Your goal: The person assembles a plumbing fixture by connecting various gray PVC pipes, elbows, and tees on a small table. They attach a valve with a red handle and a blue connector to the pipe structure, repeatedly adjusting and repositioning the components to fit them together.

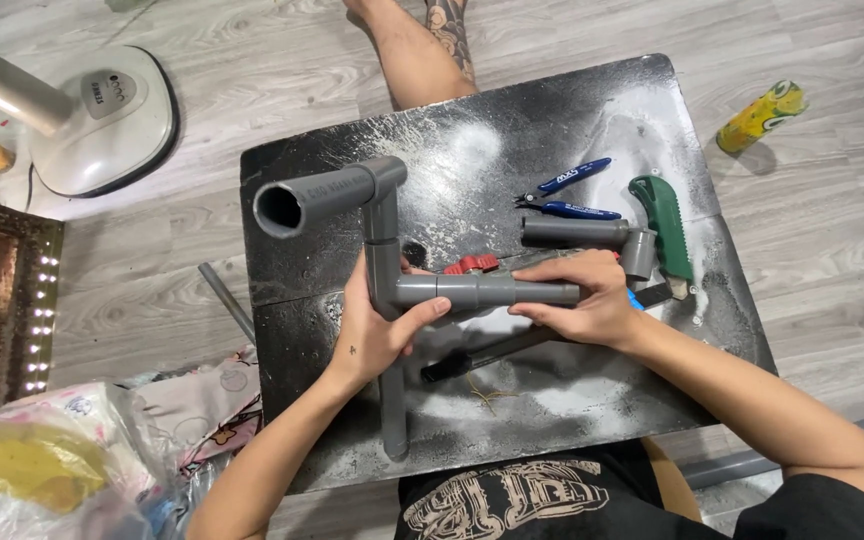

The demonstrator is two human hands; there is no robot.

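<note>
While both hands hold it above the middle of the bench, the grey plastic pipe assembly of straight tubes and elbow joints looks stiff and rather light, with a smooth surface that could slip a little, so I judge the best place to take it is on the joints and the thick sleeves. Its horizontal tube runs left to right, with its free end toward the right. A vertical tube rises from the elbow to a second joint, where a wide tube points to the upper left with its open mouth toward the camera. Another tube goes down toward the person.

The left hand has its grip closed around the elbow. The right hand has its grip closed around the end of the horizontal tube.

On the dark, white-dusted metal bench lie a short grey pipe with an elbow, blue-handled cutting pliers and a green-handled saw. A white fan base stands on the wooden floor, well apart.
</note>
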